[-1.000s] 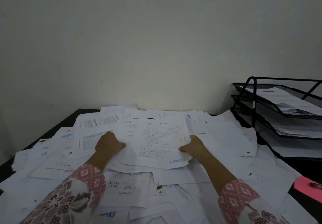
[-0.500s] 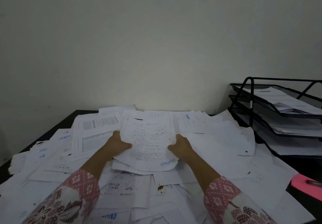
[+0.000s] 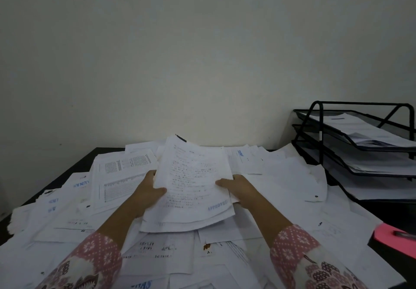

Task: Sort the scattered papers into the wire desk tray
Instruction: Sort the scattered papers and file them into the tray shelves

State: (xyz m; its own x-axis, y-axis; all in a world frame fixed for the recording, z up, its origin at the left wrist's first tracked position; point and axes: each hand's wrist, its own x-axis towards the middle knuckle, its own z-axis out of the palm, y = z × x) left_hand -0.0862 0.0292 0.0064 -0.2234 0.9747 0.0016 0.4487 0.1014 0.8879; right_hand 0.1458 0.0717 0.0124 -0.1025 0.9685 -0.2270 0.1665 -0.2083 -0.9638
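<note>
The left hand (image 3: 146, 190) and right hand (image 3: 242, 188) pinch a small sheaf (image 3: 193, 183) by its sides above the counter's middle. The wire desk tray (image 3: 319, 144) at the far right corner holds some sheets; most scattered papers (image 3: 74, 210) remain unsorted.

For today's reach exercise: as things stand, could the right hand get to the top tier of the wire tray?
Probably yes: the wire tray stands on the right hand's side, its top tier open in front. But that hand grips the sheaf of papers.

An office: a wire desk tray (image 3: 351, 153) beside paper-strewn desk (image 3: 74, 165).
</note>
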